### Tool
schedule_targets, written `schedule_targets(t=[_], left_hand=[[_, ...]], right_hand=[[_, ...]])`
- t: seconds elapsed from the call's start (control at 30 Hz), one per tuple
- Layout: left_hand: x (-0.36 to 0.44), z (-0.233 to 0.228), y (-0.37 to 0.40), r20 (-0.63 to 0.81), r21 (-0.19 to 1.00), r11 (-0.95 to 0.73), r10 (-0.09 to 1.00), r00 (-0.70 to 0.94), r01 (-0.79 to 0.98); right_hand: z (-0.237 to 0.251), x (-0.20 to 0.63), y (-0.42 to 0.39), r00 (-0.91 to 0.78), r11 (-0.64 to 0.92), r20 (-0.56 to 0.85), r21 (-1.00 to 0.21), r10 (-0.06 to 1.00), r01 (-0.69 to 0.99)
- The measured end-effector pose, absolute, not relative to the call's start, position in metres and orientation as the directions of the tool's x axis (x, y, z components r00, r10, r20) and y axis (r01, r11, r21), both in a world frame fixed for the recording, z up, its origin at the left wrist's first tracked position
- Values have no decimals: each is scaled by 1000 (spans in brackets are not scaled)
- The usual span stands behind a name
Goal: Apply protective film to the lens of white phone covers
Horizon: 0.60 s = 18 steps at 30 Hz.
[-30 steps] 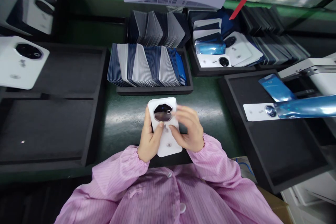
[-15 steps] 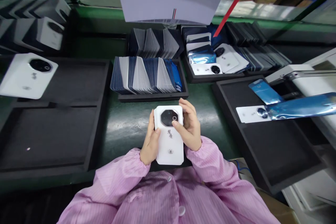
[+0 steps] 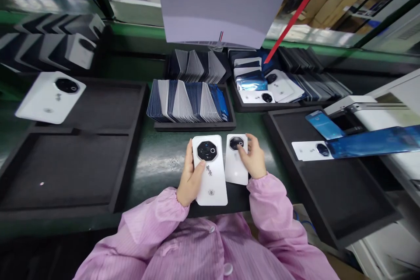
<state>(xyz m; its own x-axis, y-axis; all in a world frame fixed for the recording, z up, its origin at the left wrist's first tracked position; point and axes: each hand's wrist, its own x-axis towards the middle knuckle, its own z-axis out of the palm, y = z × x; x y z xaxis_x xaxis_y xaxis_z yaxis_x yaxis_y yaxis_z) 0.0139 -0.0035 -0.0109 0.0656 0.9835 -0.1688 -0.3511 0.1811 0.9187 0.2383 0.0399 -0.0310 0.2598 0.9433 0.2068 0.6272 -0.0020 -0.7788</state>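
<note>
My left hand [image 3: 192, 177] is closed along the left edge of a white phone back panel [image 3: 215, 183], its thumb lying just under the black camera area. That panel carries dark markings and faces up over the bench's front edge. In my right hand [image 3: 253, 157] is a second white panel [image 3: 236, 168], gripped at its right edge with the thumb by its camera area. A narrow gap separates the two panels. The fingers behind both panels are mostly hidden.
A black tray [image 3: 195, 126] of upright dark and pale panels stands ahead. White panels [image 3: 50, 98] lie on the divided left tray [image 3: 111, 170]. The right tray [image 3: 348, 201] bears blue film [image 3: 377, 141] and a white panel [image 3: 308, 151]. A paper sheet [image 3: 226, 4] hangs above.
The white panels, stacked together before, are now apart. My right hand has moved right with one, while my left keeps the other. The whole view has shifted slightly.
</note>
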Motion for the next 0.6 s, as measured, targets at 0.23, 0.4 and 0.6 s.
schedule_targets(t=[0.23,0.4,0.6], left_hand=[[12,-13,-5,-53,978,55,999,12,-200],[10,-13,-4,55,995,-57,998,-28,-81],[10,-18,-2,93,995,-94,994,-52,-31]], right_hand=[[35,189,29,-12,324,430,-660,903,678],[64,148,32,-149,396,402,-645,903,653],[45,146,41,-34,268,304,-775,952,572]])
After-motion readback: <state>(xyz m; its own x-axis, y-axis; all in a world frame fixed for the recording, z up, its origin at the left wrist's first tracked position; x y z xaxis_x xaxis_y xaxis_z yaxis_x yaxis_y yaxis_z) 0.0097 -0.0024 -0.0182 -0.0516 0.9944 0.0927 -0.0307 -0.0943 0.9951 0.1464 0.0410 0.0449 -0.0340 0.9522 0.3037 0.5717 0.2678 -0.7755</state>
